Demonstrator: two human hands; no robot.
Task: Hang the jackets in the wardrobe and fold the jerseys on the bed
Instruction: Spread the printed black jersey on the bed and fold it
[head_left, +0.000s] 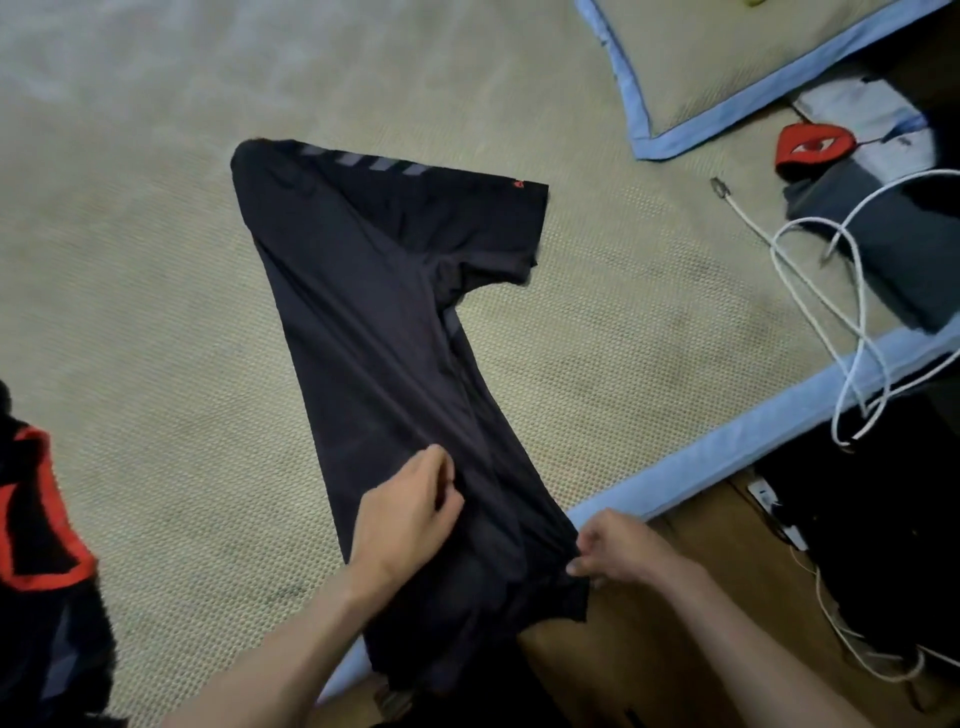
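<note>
Dark jersey (374, 312) flat on bed (156, 260); small red sleeve logo (519, 183), unreadable. Left hand (410, 512) and right hand (613, 553) pinching hem.

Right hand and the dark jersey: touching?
Touching. The head view shows the right hand pinching the hem edge of the dark jersey between its fingertips, at the bed's edge.
</note>
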